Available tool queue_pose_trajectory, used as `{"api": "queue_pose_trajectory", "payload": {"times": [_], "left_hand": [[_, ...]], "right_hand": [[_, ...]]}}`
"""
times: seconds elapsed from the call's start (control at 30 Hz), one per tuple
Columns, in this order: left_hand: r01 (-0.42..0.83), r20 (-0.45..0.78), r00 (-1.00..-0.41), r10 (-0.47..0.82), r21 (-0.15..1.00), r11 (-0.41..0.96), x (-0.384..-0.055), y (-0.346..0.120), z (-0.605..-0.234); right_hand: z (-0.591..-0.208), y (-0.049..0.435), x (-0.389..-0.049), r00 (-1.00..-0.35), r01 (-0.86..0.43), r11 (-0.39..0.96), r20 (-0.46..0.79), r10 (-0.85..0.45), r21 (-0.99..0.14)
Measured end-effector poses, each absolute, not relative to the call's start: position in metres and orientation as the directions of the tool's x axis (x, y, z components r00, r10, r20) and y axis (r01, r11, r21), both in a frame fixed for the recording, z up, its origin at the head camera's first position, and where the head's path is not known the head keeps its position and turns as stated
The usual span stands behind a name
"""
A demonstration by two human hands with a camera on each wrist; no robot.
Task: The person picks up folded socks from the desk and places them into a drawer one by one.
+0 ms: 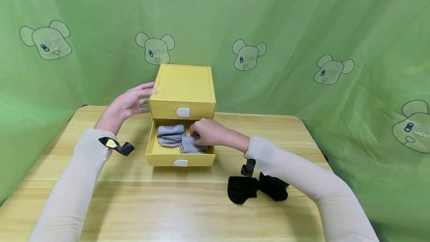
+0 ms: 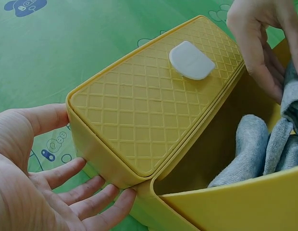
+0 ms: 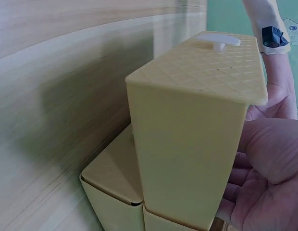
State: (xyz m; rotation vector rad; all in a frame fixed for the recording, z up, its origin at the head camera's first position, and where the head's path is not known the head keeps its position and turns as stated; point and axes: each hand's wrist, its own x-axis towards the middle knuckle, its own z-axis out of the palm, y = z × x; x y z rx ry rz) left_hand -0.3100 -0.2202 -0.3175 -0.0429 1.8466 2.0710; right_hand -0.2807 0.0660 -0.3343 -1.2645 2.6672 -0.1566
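A yellow two-drawer storage box (image 1: 184, 85) stands at the back of the table, its lower drawer (image 1: 161, 160) pulled out. My left hand (image 1: 125, 104) rests against the box's left side with fingers spread; in the left wrist view the thumb (image 2: 50, 118) touches the upper front corner. Inside the drawer lies a folded grey sock bundle (image 1: 170, 133) on the left. My right hand (image 1: 211, 133) reaches in and pinches a second grey folded sock (image 1: 189, 145) beside it. The drawer wall (image 3: 182, 154) hides the socks in the right wrist view.
Two black sock-like pieces (image 1: 242, 189) lie on the wooden table (image 1: 168, 204) under the right forearm. White tabs (image 1: 183, 112) serve as handles on both drawer fronts. A green curtain (image 1: 285, 18) with bear-head prints hangs behind the table.
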Motion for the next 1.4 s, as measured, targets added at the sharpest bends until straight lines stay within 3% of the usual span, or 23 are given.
{"api": "queue_pose_trajectory", "payload": {"times": [0.37,0.53,0.67,0.83,0.97,1.13,1.27,1.4], "left_hand": [[-0.287,-0.26,-0.932,0.251,0.955,-0.078,-0.31,-0.22,-0.317],[-0.286,-0.258,-0.933,0.252,0.955,-0.081,-0.31,-0.221,-0.318],[-0.289,-0.259,-0.933,0.251,0.953,-0.087,-0.311,-0.22,-0.319],[-0.281,-0.253,-0.935,0.248,0.956,-0.081,-0.311,-0.22,-0.319],[-0.277,-0.252,-0.936,0.247,0.958,-0.075,-0.31,-0.221,-0.319],[-0.277,-0.251,-0.936,0.248,0.958,-0.075,-0.31,-0.221,-0.319],[-0.283,-0.256,-0.935,0.245,0.956,-0.079,-0.311,-0.221,-0.319],[-0.285,-0.258,-0.935,0.242,0.955,-0.083,-0.311,-0.22,-0.319]], "right_hand": [[-0.33,0.069,-0.28,-0.629,-0.742,0.642,-0.13,-0.766,-0.194],[-0.322,0.071,-0.277,-0.619,-0.738,0.626,-0.115,-0.777,-0.253],[-0.315,0.074,-0.273,-0.591,-0.741,0.567,-0.051,-0.805,-0.36],[-0.309,0.077,-0.264,-0.537,-0.687,0.397,0.056,-0.842,-0.608],[-0.312,0.078,-0.245,-0.481,-0.555,0.261,0.049,-0.875,-0.79],[-0.334,0.08,-0.219,-0.362,-0.286,0.184,-0.071,-0.929,-0.94],[-0.36,0.082,-0.201,-0.288,-0.085,0.256,-0.222,-0.932,-0.963],[-0.386,0.081,-0.192,-0.313,0.073,0.335,-0.341,-0.886,-0.939]]}}
